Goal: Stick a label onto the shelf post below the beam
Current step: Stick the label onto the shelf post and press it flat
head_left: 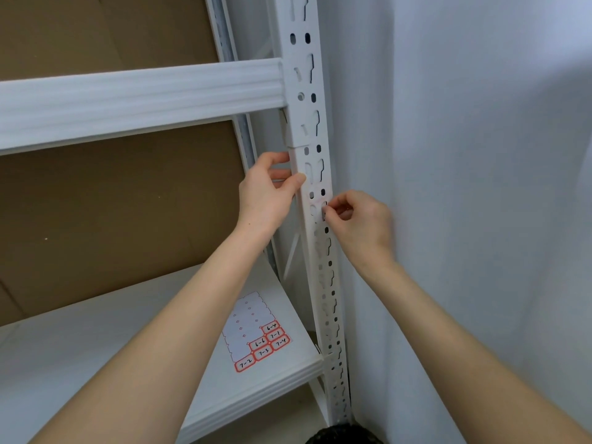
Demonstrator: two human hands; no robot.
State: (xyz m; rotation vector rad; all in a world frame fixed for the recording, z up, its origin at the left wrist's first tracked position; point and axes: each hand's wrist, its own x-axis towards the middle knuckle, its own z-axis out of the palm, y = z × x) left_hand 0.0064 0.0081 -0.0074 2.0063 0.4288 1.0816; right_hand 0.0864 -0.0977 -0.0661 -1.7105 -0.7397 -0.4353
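White shelf post (315, 187), below the beam (141, 100): left hand (266, 193) grips its left edge; right hand (358, 219), fingers curled, pinches a faint label (318, 205) against its right edge.

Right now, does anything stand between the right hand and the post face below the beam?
Nothing visible does. The right hand has its grip on the post front below the beam, pinching what looks like a faint pink-edged label against it. The left hand holds the post's left edge higher up, clear of that spot.
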